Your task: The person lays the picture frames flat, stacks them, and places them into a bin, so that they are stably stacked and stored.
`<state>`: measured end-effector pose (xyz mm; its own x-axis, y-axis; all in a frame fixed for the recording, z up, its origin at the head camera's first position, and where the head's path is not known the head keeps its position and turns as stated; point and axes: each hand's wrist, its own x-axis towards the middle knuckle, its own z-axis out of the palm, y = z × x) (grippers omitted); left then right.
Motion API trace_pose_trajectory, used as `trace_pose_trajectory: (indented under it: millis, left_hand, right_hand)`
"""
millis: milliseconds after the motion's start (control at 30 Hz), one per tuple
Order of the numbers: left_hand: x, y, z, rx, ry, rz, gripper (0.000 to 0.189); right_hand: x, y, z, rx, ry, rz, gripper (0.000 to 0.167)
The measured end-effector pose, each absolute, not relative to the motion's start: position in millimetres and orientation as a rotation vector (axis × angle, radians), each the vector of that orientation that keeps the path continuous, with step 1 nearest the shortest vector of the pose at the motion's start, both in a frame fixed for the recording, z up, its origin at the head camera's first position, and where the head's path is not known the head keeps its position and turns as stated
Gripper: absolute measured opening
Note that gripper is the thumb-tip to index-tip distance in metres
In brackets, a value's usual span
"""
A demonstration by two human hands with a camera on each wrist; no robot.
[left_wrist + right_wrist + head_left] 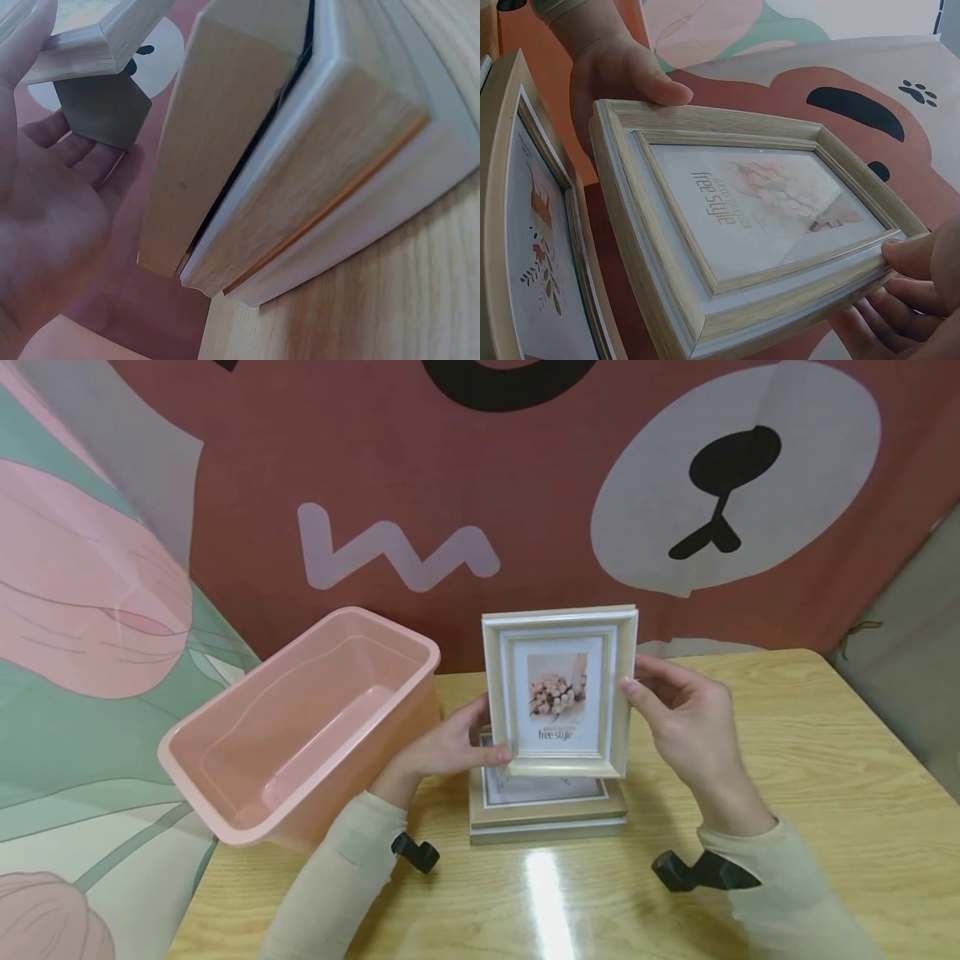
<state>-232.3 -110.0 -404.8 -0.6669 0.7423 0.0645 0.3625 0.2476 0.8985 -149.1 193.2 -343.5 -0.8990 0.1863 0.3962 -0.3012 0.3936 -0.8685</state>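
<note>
Both hands hold a cream-and-white picture frame (pixel 557 685) upright above the table; a flower picture with "free style" lettering faces the head camera. My left hand (pixel 450 743) grips its lower left corner, thumb on the front. In the left wrist view, the left fingers (pixel 86 161) lie behind it, by a grey flap (pixel 105 112) at its back. On the right edge, my right hand (pixel 693 718) pinches the frame between thumb and fingers. Below and partly hidden by it lies a stack of picture frames (pixel 547 817); the top one's print (pixel 544 255) shows in the right wrist view.
A pink plastic bin (pixel 300 727) stands left of the stack, close to the left forearm. The wooden table (pixel 810 760) stretches to the right. Behind it hangs a cloth (pixel 420 452) with a cartoon bear print.
</note>
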Motion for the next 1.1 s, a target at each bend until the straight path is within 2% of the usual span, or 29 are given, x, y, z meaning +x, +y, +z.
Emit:
trace_pose_trajectory:
  millis: [267,367,567,733,933,1100]
  left_hand:
    - [-228.9,-110.2,-405.1,0.988,2.107,1.458,0.126]
    - [-227.2,-110.1,-405.8,0.992,2.093,1.505,0.105]
    - [-222.8,-109.5,-407.6,1.017,2.144,1.562,0.049]
    - [-219.6,-109.3,-408.5,1.037,2.202,1.583,0.025]
    - [-215.1,-113.1,-408.5,0.988,2.203,1.541,0.020]
    - [-210.0,-117.5,-408.2,0.998,2.211,1.479,0.043]
  right_hand:
    - [-148.9,193.6,-344.3,0.106,-2.203,1.534,0.030]
    - [-149.1,194.0,-344.3,0.101,-2.202,1.526,0.030]
    - [-149.5,195.0,-344.6,0.088,-2.205,1.523,0.030]
    - [-150.8,195.3,-345.2,0.090,-2.188,1.530,0.029]
    - [-152.6,195.9,-345.5,0.106,-2.183,1.549,0.030]
    - [-152.9,198.8,-345.3,0.085,-2.174,1.558,0.031]
